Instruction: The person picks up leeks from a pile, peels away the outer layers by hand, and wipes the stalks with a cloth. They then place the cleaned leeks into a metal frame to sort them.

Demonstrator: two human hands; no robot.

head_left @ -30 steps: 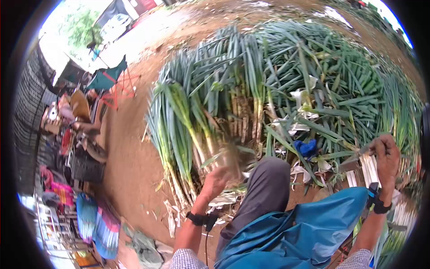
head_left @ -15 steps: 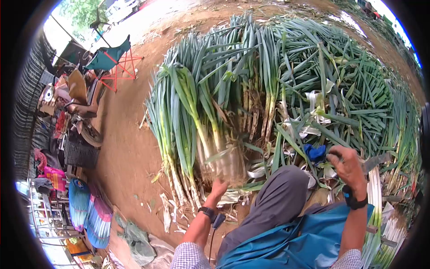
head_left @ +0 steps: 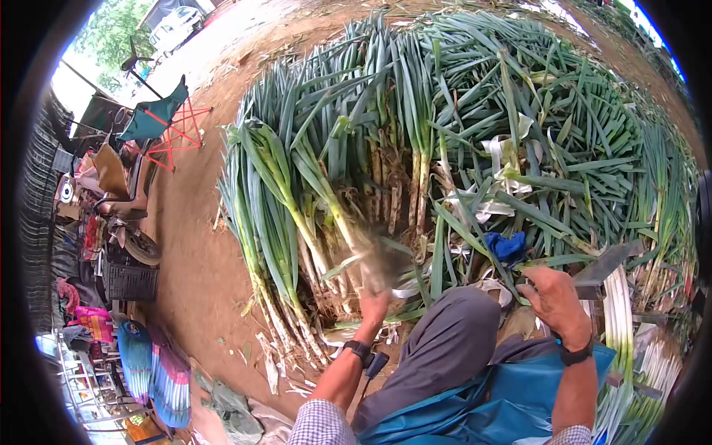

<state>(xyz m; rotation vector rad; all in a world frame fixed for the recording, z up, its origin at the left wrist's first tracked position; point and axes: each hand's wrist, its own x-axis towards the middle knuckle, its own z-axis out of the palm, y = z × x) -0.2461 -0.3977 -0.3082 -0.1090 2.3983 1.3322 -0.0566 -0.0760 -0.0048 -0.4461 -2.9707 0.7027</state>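
My left hand (head_left: pixel 374 304) is closed around the lower end of a leek (head_left: pixel 330 196), whose root end is smeared by motion. The leek leans up and left, its green leaves resting against the bundled leeks (head_left: pixel 267 215). To the right, my right hand (head_left: pixel 552 300) is curled beside a flat grey metal blade (head_left: pixel 610 265); whatever its fingers hold, if anything, is hidden. A crumpled blue cloth or glove (head_left: pixel 506 246) lies just beyond that hand. Trimmed white leeks (head_left: pixel 617 308) lie to the right of the blade.
A big heap of leeks (head_left: pixel 549 156) spreads across the ground ahead, with peeled scraps (head_left: pixel 271 360) around it. On the left stand a green folding stool (head_left: pixel 159 119), a motorbike (head_left: pixel 130 215) and a black crate (head_left: pixel 131 282). Blue aprons or fabric (head_left: pixel 534 393) cover my lap.
The leek in my left hand has shifted and its lower end now tilts further right. My right hand has moved slightly away from the blade. The whole view has turned a little.
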